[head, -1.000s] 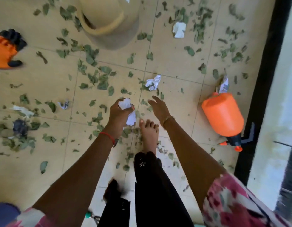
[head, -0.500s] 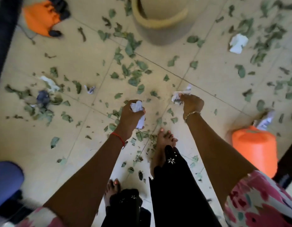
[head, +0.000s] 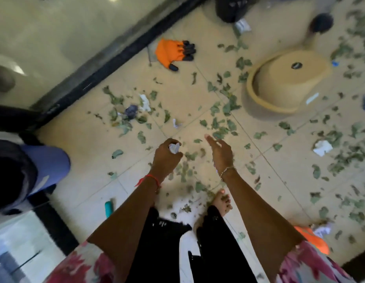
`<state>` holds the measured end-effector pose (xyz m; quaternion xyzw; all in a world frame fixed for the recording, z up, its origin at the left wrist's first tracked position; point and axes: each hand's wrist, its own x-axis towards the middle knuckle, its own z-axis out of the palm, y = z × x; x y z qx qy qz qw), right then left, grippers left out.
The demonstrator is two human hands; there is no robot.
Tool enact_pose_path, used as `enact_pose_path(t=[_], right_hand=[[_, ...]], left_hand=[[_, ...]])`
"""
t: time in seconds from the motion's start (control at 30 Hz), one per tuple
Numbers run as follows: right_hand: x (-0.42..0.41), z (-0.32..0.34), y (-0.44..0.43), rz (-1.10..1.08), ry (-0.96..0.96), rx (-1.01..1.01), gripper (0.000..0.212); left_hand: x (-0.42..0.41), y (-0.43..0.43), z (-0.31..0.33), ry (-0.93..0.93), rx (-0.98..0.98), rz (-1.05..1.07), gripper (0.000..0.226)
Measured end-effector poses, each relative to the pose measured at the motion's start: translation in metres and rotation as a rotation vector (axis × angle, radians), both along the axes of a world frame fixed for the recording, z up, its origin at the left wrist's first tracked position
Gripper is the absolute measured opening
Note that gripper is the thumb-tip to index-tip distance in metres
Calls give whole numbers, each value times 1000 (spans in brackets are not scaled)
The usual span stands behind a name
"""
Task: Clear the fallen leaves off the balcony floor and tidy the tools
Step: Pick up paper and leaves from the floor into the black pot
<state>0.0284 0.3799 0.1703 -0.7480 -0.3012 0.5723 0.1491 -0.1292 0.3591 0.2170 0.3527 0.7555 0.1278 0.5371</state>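
Green leaves (head: 220, 127) lie scattered thin over the tiled balcony floor (head: 91, 144), likely light, limp and best gathered in bunches, not singly; left hand (head: 167, 158) clenched on crumpled white paper (head: 173, 147), right hand (head: 221, 155) spread, empty, above them.

Soft, even daylight fills the scene, bright without hard shadows. The beige tiled floor (head: 91, 144) reads warm and slightly washed. The glass panel (head: 54, 37) at upper left carries hazy reflections and a small bright glare spot. Motion blur smears the whole view (worst toward the corners), softening the scattered leaves (head: 222, 123). Wide-angle distortion bends the dark door track (head: 108, 58).
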Motion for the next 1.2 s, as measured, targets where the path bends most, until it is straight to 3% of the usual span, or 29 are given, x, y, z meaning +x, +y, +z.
enact_pose_path(t=[0.07,0.13,0.27,0.4,0.5,0.67,0.73,0.83,0.93,1.03,1.1,1.2], right_hand=[[-26,-23,13,225,-123,89,36],[-51,-48,28,404,-247,153,24],[-92,-108,53,517,-427,261,20],[-123,-178,62,612,-427,259,32],[-132,-214,59,624,-446,253,27],[-128,-233,56,250,-185,479,14],[-133,-228,65,201,-135,581,13],[-158,-227,88,300,-141,648,4],[-200,-224,113,483,-247,640,21],[-237,-220,131,673,-398,456,36],[-252,-218,137,711,-428,369,31],[-263,-212,139,572,-366,411,11]], left_hand=[[-32,2,-21,82,19,-17,17],[-66,6,-54,164,12,-56,17],[-126,27,-127,322,23,-273,28],[-168,50,-180,395,0,-330,39],[-184,61,-215,415,-17,-333,46],[-194,58,-252,421,48,-224,43],[-195,58,-258,441,127,-177,47],[-195,61,-256,437,225,-125,52],[-191,64,-248,425,283,-54,52],[-186,60,-241,409,303,18,53],[-186,53,-240,409,321,75,51],[-189,41,-236,401,350,270,52]])
